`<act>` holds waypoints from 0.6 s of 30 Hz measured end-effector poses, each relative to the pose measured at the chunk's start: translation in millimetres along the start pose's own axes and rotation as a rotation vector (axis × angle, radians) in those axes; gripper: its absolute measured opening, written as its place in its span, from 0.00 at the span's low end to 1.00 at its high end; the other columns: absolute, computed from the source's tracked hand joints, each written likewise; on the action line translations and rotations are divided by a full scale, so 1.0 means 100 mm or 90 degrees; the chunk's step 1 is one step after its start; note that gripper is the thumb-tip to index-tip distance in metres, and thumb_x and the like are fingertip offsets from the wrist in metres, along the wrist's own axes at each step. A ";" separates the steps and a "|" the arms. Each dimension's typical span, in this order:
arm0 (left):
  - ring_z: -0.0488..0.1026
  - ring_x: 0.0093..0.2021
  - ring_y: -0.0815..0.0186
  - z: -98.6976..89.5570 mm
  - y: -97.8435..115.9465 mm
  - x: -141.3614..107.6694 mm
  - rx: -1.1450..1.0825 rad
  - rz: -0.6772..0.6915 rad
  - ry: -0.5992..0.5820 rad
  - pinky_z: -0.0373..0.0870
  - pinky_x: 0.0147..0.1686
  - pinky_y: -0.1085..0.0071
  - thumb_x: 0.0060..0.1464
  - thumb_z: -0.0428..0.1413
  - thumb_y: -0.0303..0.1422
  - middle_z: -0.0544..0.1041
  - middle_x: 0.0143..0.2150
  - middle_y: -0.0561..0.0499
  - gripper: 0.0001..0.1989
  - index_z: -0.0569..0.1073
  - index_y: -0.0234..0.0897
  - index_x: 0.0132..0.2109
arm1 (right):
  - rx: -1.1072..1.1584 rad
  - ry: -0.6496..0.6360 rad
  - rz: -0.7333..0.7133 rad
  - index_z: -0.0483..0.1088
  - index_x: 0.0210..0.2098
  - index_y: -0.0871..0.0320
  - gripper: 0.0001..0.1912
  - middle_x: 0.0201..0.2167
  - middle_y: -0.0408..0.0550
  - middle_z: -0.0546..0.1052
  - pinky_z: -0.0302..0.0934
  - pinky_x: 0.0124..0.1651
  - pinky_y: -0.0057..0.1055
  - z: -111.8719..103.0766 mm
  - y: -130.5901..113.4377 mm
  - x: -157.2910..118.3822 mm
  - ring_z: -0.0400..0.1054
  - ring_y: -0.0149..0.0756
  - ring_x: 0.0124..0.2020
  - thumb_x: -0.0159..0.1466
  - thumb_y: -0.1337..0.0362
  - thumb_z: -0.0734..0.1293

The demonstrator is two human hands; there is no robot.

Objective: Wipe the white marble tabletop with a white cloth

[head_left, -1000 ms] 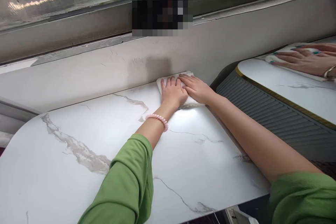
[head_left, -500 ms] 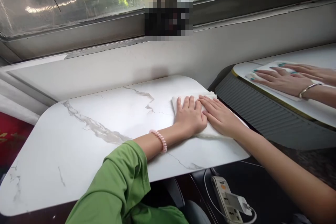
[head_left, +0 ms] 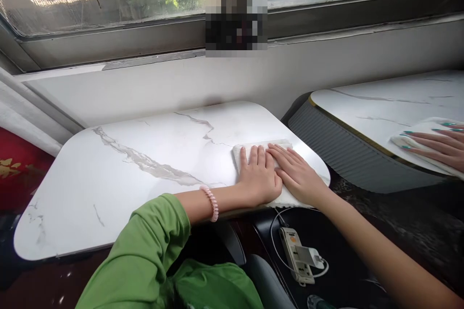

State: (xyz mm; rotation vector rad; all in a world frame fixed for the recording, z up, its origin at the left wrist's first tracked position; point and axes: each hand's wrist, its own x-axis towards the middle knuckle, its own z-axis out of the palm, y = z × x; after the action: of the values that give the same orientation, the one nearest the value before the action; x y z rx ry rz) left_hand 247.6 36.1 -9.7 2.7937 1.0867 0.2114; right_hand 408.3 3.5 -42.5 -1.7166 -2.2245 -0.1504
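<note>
Two-handed, pressing cloth (head_left: 287, 197) under left hand (head_left: 258, 178) and right hand (head_left: 299, 173) with fingers barely parted; drawn from wall (head_left: 326, 60) to near edge of tabletop (head_left: 119, 198), sweeping its depth.

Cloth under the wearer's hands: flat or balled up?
Flat: the white cloth lies low on the tabletop, its edges showing past the left hand and right hand. Folded layers: cannot tell.

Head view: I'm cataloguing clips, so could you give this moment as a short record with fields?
Left hand: flat on white cloth
Right hand: flat on the same cloth, beside left hand
Left wristband: pink, coiled
White cloth: on marbled tabletop, toward its right end
Right side: second table, co-worker's hand on another cloth
Lower picture: power strip with white adapter
</note>
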 end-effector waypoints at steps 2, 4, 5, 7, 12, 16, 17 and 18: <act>0.42 0.70 0.53 0.00 -0.03 0.03 0.002 -0.001 0.001 0.36 0.67 0.49 0.64 0.36 0.37 0.49 0.71 0.38 0.29 0.51 0.23 0.67 | -0.006 -0.003 0.003 0.46 0.68 0.57 0.30 0.66 0.53 0.60 0.51 0.65 0.50 0.01 0.00 0.05 0.52 0.45 0.66 0.67 0.63 0.49; 0.42 0.70 0.54 0.01 -0.07 0.07 0.006 -0.006 0.005 0.36 0.67 0.49 0.64 0.36 0.37 0.49 0.70 0.39 0.29 0.51 0.24 0.67 | -0.005 -0.002 0.008 0.46 0.68 0.56 0.30 0.66 0.51 0.59 0.51 0.65 0.51 0.02 0.00 0.12 0.53 0.45 0.66 0.66 0.63 0.49; 0.42 0.70 0.55 0.01 -0.11 0.09 0.008 -0.011 0.008 0.36 0.67 0.49 0.64 0.36 0.37 0.50 0.70 0.40 0.29 0.51 0.24 0.67 | 0.000 -0.001 0.010 0.46 0.68 0.55 0.30 0.66 0.50 0.60 0.51 0.64 0.52 0.04 -0.01 0.17 0.53 0.45 0.66 0.66 0.64 0.49; 0.43 0.70 0.55 0.00 -0.21 0.16 0.012 -0.025 0.017 0.36 0.67 0.50 0.63 0.36 0.37 0.50 0.70 0.40 0.29 0.52 0.26 0.67 | 0.010 0.001 0.017 0.48 0.68 0.54 0.30 0.65 0.49 0.60 0.51 0.64 0.52 0.08 -0.02 0.31 0.53 0.45 0.66 0.66 0.63 0.49; 0.45 0.70 0.57 -0.01 -0.64 0.46 0.030 -0.064 0.035 0.35 0.67 0.51 0.63 0.37 0.35 0.51 0.70 0.40 0.28 0.53 0.27 0.67 | 0.009 0.002 0.041 0.57 0.63 0.59 0.27 0.63 0.54 0.63 0.52 0.64 0.49 0.26 -0.01 0.89 0.54 0.44 0.65 0.65 0.64 0.49; 0.45 0.70 0.59 -0.08 -1.13 0.81 0.049 -0.089 0.023 0.36 0.67 0.52 0.64 0.35 0.34 0.51 0.70 0.42 0.28 0.53 0.28 0.67 | -0.004 0.002 0.039 0.58 0.61 0.63 0.28 0.63 0.57 0.64 0.52 0.63 0.49 0.44 0.03 1.48 0.55 0.45 0.64 0.64 0.65 0.50; 0.45 0.70 0.60 -0.10 -1.25 0.89 0.052 -0.087 0.016 0.36 0.67 0.52 0.64 0.35 0.33 0.51 0.70 0.42 0.27 0.52 0.28 0.67 | -0.006 0.002 0.048 0.59 0.61 0.64 0.28 0.63 0.58 0.64 0.52 0.63 0.49 0.49 0.03 1.62 0.55 0.46 0.64 0.63 0.66 0.50; 0.45 0.70 0.61 -0.12 -1.36 0.97 0.054 -0.084 0.010 0.35 0.67 0.53 0.64 0.35 0.33 0.51 0.70 0.43 0.27 0.52 0.29 0.67 | -0.007 0.001 0.058 0.59 0.61 0.65 0.28 0.63 0.59 0.64 0.51 0.63 0.49 0.53 0.04 1.75 0.55 0.46 0.64 0.63 0.66 0.50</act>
State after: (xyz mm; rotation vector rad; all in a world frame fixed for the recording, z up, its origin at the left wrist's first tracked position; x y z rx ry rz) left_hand 226.3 202.3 -14.1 2.7834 1.3063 0.1766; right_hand 362.8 180.6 -36.8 -1.8186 -2.1423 -0.1424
